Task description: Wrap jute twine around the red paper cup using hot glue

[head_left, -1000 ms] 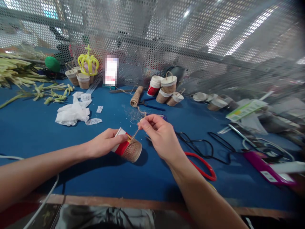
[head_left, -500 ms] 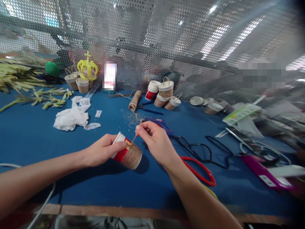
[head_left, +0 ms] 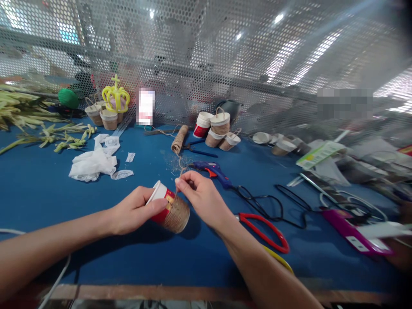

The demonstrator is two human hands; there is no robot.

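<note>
My left hand (head_left: 133, 210) grips a red and white paper cup (head_left: 169, 210) that lies tilted on the blue table (head_left: 38, 189); brown twine covers the cup's lower half. My right hand (head_left: 199, 197) pinches the twine strand (head_left: 179, 169) right at the cup's wrapped edge. The strand runs back to a twine spool (head_left: 179, 138) lying farther up the table.
A blue glue gun (head_left: 214, 169) lies just behind my right hand, its black cord (head_left: 270, 201) looping right. Red-handled scissors (head_left: 265, 229) lie by my right wrist. Finished twine-wrapped cups (head_left: 222, 126), crumpled white paper (head_left: 93, 161), green leaves (head_left: 64, 135), a yellow crown (head_left: 116, 94) and a perforated metal screen (head_left: 206, 56) stand behind.
My right hand has come down and to the left, bringing the twine close against the cup. The left hand keeps its hold on the cup. The view has tilted a little.
</note>
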